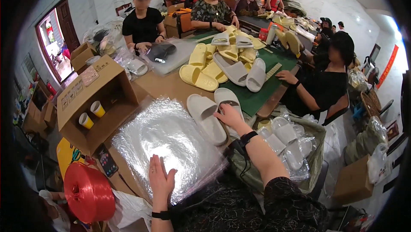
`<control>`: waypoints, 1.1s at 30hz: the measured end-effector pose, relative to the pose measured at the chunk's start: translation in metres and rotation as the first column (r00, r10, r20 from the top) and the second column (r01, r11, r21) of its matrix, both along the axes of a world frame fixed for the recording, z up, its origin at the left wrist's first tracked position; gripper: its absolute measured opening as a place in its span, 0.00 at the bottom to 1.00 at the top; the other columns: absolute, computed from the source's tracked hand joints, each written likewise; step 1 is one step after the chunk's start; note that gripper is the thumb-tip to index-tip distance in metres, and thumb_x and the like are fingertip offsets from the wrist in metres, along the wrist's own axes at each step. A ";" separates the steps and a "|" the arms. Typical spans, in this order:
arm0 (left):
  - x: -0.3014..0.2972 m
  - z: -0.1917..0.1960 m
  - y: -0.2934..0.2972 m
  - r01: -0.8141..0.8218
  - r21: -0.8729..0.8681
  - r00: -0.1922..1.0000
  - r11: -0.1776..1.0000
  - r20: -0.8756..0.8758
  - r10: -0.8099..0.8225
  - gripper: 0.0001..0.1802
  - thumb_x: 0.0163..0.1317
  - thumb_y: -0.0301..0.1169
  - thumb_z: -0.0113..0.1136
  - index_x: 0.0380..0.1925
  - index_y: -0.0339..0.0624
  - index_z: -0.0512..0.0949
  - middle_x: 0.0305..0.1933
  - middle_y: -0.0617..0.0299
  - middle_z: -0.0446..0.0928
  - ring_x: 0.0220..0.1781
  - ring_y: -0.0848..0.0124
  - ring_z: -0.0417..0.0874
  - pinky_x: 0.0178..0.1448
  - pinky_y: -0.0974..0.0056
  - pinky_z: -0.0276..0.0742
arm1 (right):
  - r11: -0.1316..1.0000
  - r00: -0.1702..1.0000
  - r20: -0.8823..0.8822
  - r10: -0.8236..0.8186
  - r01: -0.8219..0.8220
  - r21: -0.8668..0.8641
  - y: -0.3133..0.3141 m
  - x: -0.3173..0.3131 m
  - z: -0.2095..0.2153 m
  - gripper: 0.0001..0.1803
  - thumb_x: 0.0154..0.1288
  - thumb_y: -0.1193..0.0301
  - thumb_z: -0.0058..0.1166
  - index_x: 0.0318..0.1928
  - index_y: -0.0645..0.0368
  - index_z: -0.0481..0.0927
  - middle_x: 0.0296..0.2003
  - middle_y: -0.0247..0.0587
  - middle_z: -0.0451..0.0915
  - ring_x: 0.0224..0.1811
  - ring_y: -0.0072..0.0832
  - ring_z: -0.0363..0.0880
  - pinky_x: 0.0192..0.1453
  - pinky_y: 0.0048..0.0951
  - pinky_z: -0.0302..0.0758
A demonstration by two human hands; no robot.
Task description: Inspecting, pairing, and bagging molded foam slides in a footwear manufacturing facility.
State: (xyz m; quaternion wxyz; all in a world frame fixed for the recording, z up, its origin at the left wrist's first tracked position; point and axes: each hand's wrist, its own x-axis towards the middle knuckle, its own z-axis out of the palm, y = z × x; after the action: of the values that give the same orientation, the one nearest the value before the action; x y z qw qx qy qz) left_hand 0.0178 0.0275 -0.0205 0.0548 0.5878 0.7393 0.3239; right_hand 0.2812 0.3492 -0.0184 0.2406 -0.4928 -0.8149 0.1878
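Slippers, two pale grey, lie near the right edge of the bench; my right grip touches one, pinch unclear. My left grip, spread flat, meets one film stack; bare room lies beyond.

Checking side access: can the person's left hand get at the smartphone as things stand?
Likely yes: the left hand looks empty, and the smartphone lies to its left, with nothing apparent between them rising above the flat clear plastic film.
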 end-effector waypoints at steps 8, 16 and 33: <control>-0.003 -0.005 -0.002 0.013 0.017 0.997 1.000 -0.072 -0.012 0.47 0.60 0.40 0.64 0.72 0.26 0.54 0.72 0.31 0.60 0.74 0.39 0.60 0.76 0.46 0.55 | 0.929 0.969 0.154 -0.190 0.127 0.346 -0.013 -0.027 -0.011 0.25 0.66 0.50 0.57 0.42 0.63 0.75 0.39 0.54 0.80 0.40 0.51 0.82 0.42 0.49 0.79; 0.000 -0.002 0.001 -0.007 0.009 1.000 1.000 -0.002 0.007 0.46 0.59 0.41 0.64 0.72 0.30 0.56 0.73 0.36 0.60 0.76 0.41 0.58 0.77 0.45 0.54 | 0.942 0.975 0.086 -0.203 0.171 0.289 -0.009 -0.024 -0.014 0.21 0.68 0.54 0.54 0.42 0.62 0.77 0.40 0.52 0.81 0.39 0.49 0.83 0.42 0.47 0.80; 0.000 -0.006 0.002 -0.029 -0.039 0.999 0.999 0.029 0.030 0.48 0.56 0.39 0.65 0.73 0.31 0.55 0.75 0.39 0.59 0.77 0.43 0.57 0.78 0.47 0.53 | 0.950 0.970 0.068 -0.232 0.210 0.231 -0.012 -0.025 -0.011 0.21 0.69 0.54 0.52 0.42 0.62 0.77 0.40 0.52 0.80 0.41 0.50 0.82 0.42 0.49 0.79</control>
State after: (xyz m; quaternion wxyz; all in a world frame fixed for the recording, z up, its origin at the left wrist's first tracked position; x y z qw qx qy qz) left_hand 0.0182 0.0292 -0.0267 0.0720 0.5709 0.7530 0.3191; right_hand 0.2561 0.3368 -0.0294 0.2752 -0.5592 -0.7808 0.0439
